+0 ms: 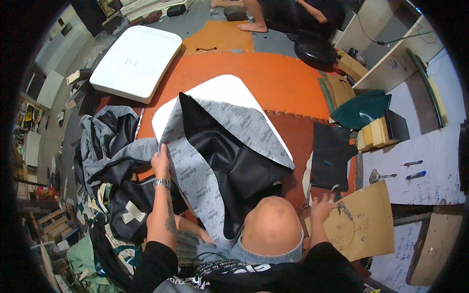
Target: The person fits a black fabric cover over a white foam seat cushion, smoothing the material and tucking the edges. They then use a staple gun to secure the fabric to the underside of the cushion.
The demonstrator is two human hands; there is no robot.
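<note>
In the middle of the frame, a grey-backed black leatherette piece (222, 154) lies partly folded over a white cushion pad (228, 87), its left edge apparently pinched between the thumb and fingers of the left hand (161, 161). The right hand (322, 209), at the lower right beside a brown cardboard sheet (367, 232), has its fingers partly spread, though whether they grip anything I cannot tell. With one edge held and the folded part loose, an uneven leftward pull could drag the piece askew on the pad or set a crease.
</note>
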